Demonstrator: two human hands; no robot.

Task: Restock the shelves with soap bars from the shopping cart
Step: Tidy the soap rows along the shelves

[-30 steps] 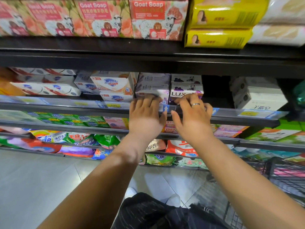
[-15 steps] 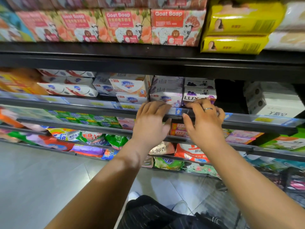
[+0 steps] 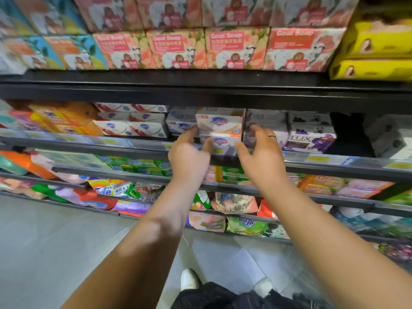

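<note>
White soap boxes (image 3: 219,128) stand stacked on the middle shelf (image 3: 89,145), left hand (image 3: 189,159) touching their left side, right hand (image 3: 262,157) just right, both hands' fingers loosely spread.

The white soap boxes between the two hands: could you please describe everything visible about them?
The white soap boxes are two cardboard cartons, one stacked on the other, each bearing a blue shield logo and a peach patch. They stand at the front edge of the middle shelf. The left hand lies against the stack's left side, thumb on the lower carton's front; the right hand hovers open by its right corner, contact unclear.
</note>
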